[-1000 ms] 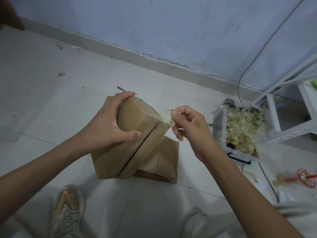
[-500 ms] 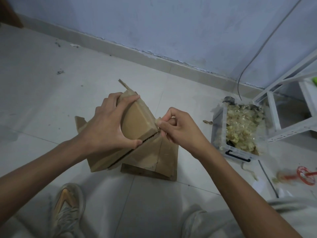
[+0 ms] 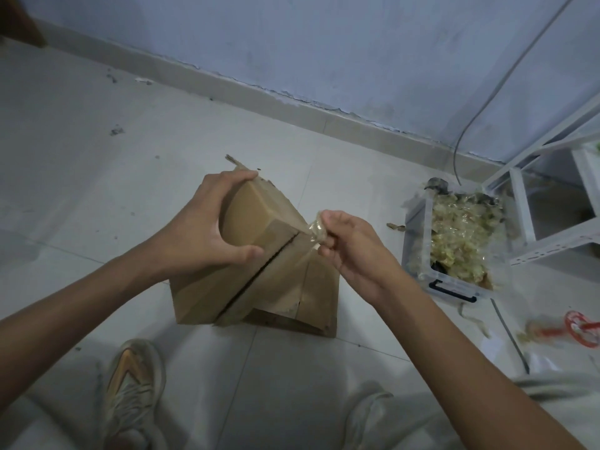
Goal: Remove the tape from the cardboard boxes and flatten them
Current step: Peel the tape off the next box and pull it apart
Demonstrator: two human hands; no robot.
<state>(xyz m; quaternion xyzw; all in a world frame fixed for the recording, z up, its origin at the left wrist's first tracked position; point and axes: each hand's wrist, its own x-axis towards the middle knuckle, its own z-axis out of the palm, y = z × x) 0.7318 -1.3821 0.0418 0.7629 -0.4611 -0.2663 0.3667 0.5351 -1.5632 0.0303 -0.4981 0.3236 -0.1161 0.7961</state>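
A brown cardboard box [image 3: 246, 222] is held tilted above the tiled floor, its two top flaps split by a dark seam. My left hand [image 3: 207, 228] grips the box's upper left end, fingers over the far edge and thumb on the near face. My right hand [image 3: 350, 245] pinches a strip of clear tape [image 3: 311, 230] that stretches from the box's right corner. Under it, a flattened cardboard piece [image 3: 318, 293] lies on the floor.
A clear plastic bin [image 3: 418, 254] full of crumpled tape stands on the right. A white metal rack [image 3: 526, 222] stands behind it, with a cable on the wall. A red tape dispenser [image 3: 581, 328] lies at far right. My shoes [image 3: 130, 391] are near the bottom.
The right hand, which was picking at the box's corner half a second ago, has drawn the tape out to the right. The box has turned back, so the seam runs steeper.
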